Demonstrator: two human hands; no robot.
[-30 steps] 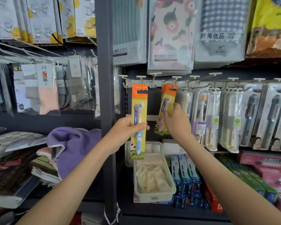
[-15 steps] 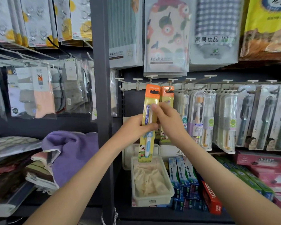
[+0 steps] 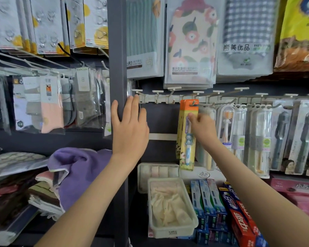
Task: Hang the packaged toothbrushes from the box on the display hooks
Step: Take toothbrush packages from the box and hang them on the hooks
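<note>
An orange-topped yellow toothbrush pack (image 3: 187,139) with a blue child's brush hangs from a display hook (image 3: 194,103) on the grey hook rail (image 3: 151,98). My right hand (image 3: 202,130) pinches the pack near its upper part, fingers curled at its right edge. My left hand (image 3: 130,129) is held flat with straight fingers and holds nothing, in front of the dark shelf post, its fingertips near the rail's left end. The box of toothbrushes is not in view.
The dark shelf post (image 3: 116,68) splits the display. Clear-cased toothbrushes (image 3: 257,139) hang to the right, towel packs (image 3: 191,41) above, socks (image 3: 52,104) at left. Below stand a white bin (image 3: 191,227), toothpaste boxes (image 3: 212,202) and folded towels (image 3: 75,175).
The pack that my left hand held now hangs on the hook under my right hand. My left hand has let go and moved left and up, open.
</note>
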